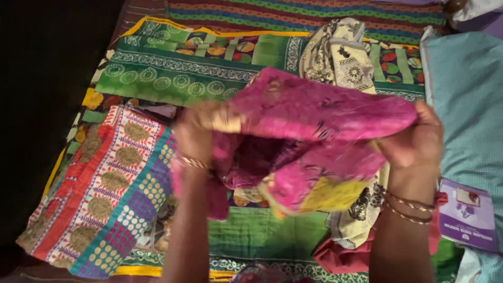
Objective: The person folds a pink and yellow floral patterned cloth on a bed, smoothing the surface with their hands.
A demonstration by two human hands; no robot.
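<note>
A green patterned bedspread (173,78) covers most of the scene, with a teal cloth (466,99) along the right edge. A folded red-and-teal quilt (105,194) lies at the near left, a cream printed cloth (340,52) farther back. Above them, in the middle, hangs a magenta garment (309,136) with a yellow patch, stretched between both hands. The left hand (196,131) and the right hand (416,144) are each closed tight, pinching its upper edge.

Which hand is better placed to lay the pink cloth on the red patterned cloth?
Probably the left hand: it grips the pink cloth right above the red patterned cloth; the right hand is farther.
</note>
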